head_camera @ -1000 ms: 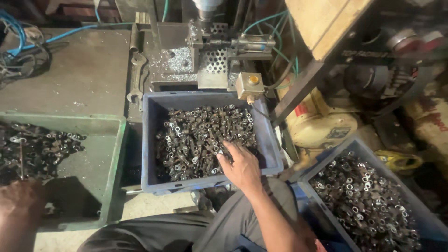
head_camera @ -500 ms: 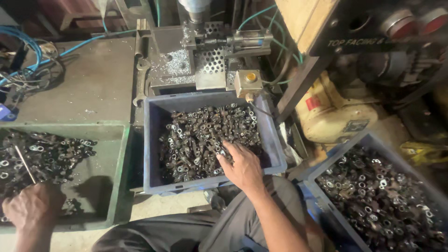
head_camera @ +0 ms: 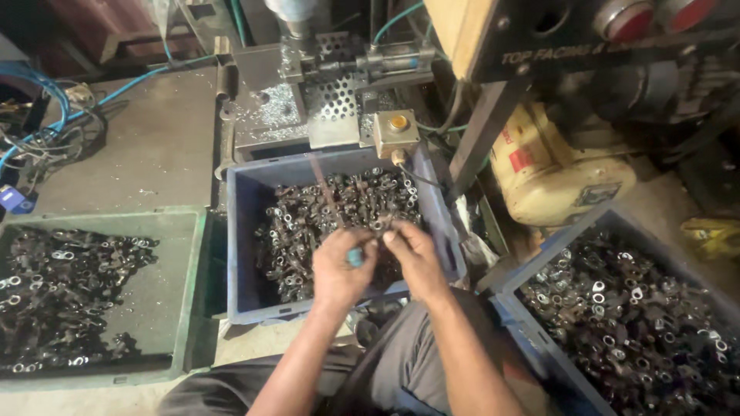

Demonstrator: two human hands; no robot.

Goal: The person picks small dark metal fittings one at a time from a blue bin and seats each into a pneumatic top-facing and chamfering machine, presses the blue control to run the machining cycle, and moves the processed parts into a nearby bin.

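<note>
Metal rod (head_camera: 327,192), which we hold by its near end over the middle blue crate (head_camera: 245,254) of ringed parts, runs near-to-far, pointing toward the machine (head_camera: 324,92); left hand (head_camera: 339,271) and right hand (head_camera: 412,258) fingers close around it, crate mostly full, so we judge much remains.

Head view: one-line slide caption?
Both hands, left hand and right hand, meet over a blue crate of small metal parts, below a drilling machine.
</note>
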